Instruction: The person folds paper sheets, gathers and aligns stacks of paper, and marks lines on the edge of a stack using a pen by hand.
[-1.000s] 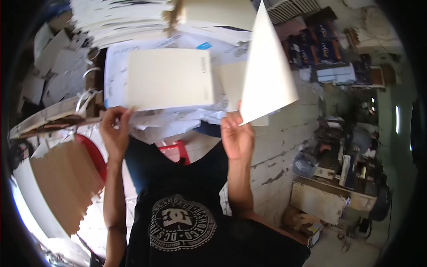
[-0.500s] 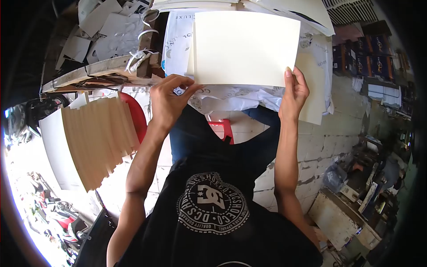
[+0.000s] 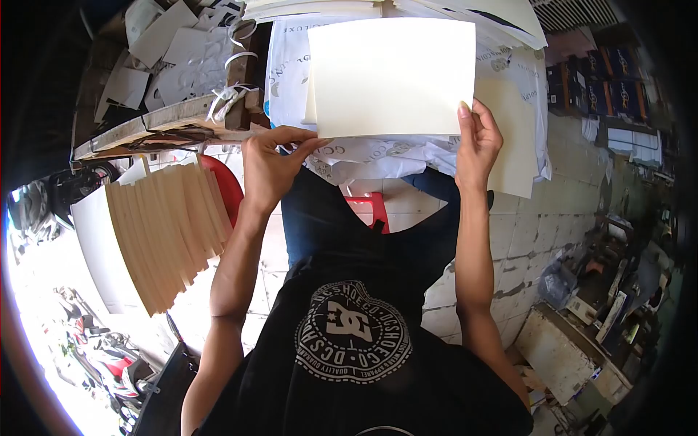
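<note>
A cream sheet of paper or thin card (image 3: pixel 392 78) is held up in front of me, over a work surface covered with printed white wrapping paper (image 3: pixel 287 65). My left hand (image 3: pixel 275 163) pinches its near left corner between thumb and fingers. On the right edge, close to the near corner, my right hand (image 3: pixel 480 142) grips the sheet with the thumb on top. Another cream sheet (image 3: pixel 512 152) lies on the wrapping at the right and hangs over the near edge. Part of a further sheet shows under the held one at its left.
To the left, a fanned stack of cream sheets (image 3: pixel 163 236) rests by a red stool (image 3: pixel 224 190). A wooden bin (image 3: pixel 156 123) of paper scraps stands at upper left. More stacked sheets (image 3: pixel 313 9) lie at the back. Dark boxes (image 3: pixel 618 98) are at upper right.
The held sheet has shifted slightly left, and my right hand has moved a little up and left with it. My left hand keeps its pinch at the corner.
</note>
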A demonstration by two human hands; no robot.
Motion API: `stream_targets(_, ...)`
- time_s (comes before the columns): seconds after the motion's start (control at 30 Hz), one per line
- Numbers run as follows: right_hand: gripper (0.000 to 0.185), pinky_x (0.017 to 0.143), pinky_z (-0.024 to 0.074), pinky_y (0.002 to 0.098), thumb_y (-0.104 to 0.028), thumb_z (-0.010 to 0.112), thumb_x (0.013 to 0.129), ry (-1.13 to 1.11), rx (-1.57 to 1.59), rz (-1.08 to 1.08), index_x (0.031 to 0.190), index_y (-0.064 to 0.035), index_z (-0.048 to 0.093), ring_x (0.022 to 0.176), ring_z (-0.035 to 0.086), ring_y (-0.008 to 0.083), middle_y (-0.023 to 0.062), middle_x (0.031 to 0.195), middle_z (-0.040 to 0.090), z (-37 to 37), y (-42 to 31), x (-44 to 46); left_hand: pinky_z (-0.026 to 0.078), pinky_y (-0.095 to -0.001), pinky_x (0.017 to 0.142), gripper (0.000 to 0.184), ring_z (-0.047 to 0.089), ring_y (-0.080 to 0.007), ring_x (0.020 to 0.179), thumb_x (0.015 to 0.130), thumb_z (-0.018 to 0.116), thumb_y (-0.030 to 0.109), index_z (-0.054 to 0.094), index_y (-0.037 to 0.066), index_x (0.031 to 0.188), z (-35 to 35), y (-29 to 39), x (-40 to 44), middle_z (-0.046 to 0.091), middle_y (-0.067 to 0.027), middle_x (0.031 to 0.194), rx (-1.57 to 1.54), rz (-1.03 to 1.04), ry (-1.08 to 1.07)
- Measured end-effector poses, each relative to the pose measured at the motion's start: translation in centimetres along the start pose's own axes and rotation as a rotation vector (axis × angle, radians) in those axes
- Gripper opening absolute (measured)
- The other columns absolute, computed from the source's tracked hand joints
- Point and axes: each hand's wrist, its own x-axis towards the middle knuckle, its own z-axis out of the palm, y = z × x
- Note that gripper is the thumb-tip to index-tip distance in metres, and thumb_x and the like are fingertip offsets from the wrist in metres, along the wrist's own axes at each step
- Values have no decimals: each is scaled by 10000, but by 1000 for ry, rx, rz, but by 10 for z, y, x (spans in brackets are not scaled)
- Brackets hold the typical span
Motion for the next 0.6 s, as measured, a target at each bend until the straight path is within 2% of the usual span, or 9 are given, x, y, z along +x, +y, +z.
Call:
stream_targets(0.3,223,799,497,218,-67,618,946,-6,8,-17,1132,56,612,898,634,96,92,979,685,1,0,1,498,-242,630,136,654,-96,662,767,798,78,762,8,879,0,2,-1,737,-82,774,-20,-36,-10)
stream_targets(0.4,212,860,475,224,-56,591,961,-28,8,0,1141,53,613,948,624,89,81,1030,689,0,2,0,498,-242,631,134,649,-97,663,766,799,81,765,13,877,2,1,-2,736,-82,774,-26,-37,16)
stream_targets(0.5,219,780,490,210,-58,614,948,-11,-3,-18,1133,59,611,887,635,90,88,955,690,1,3,1,498,-244,631,128,646,-96,665,768,797,79,768,20,878,1,4,-2,735,-81,770,-15,-64,14)
stream_targets(0.6,218,762,484,207,-57,613,948,-2,5,-30,1133,60,611,871,629,83,85,938,690,4,1,1,497,-241,631,121,643,-91,666,772,791,72,770,25,881,1,2,0,734,-77,763,-41,-65,-9)
